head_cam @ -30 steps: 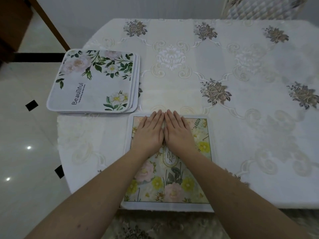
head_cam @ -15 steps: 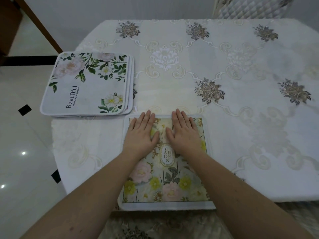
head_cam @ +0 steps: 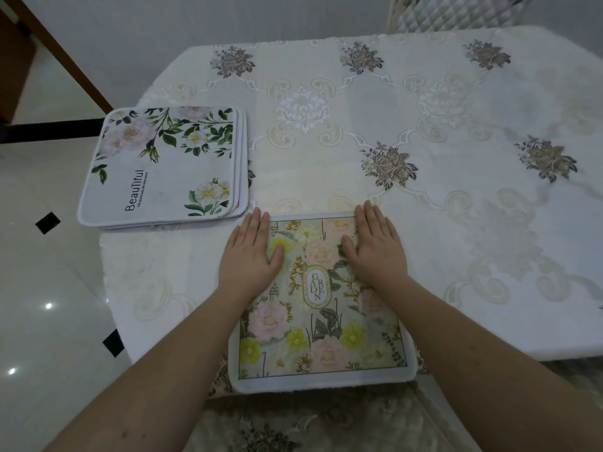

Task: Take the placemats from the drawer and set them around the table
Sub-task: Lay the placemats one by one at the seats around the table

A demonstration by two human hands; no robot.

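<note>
Flat on the pastel floral "Garden" fabric placemat [head_cam: 321, 308] at the near edge of the white embroidered tablecloth [head_cam: 424, 132]: left hand [head_cam: 253, 256] and right hand [head_cam: 375, 247], palms down, fingers straight, apart at its far corners, grasping nothing. Left of that placemat, just beyond its far corner: stack of white green-leaf "Beautiful" placemats [head_cam: 163, 168].

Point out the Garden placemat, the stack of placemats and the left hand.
Garden placemat [head_cam: 318, 321]: head view, on its flowered face just below the oval label.
Stack of placemats [head_cam: 163, 177]: head view, on the pale middle of the top mat.
Left hand [head_cam: 251, 256]: head view, on the back of the hand.
</note>
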